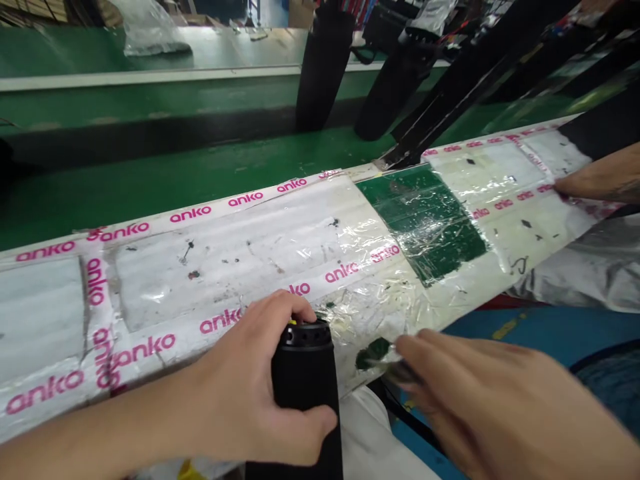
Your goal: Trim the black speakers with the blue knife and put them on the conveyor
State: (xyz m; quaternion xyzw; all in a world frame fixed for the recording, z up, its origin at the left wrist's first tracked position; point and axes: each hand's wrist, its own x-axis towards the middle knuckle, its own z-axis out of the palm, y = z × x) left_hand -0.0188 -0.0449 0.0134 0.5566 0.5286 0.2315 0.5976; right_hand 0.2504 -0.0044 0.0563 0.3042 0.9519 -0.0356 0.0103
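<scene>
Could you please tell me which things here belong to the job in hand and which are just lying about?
Likely part of the job:
Black cylinder, gripped by the left hand
Taped work surface, just beyond it

Seemingly just lying about:
Plastic bag on the far ledge
Two similar cylinders beyond the taped work surface

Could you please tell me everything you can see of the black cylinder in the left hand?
The black cylinder has a matte, seemingly fabric-covered body and a shinier top ring with small hole-like spots; a bit of yellow shows near the rim. The left hand grips it, fingers at the top, thumb across the side. It appears roughly upright, overlapping the near edge of the taped table in view, its lower end out of frame.
</scene>
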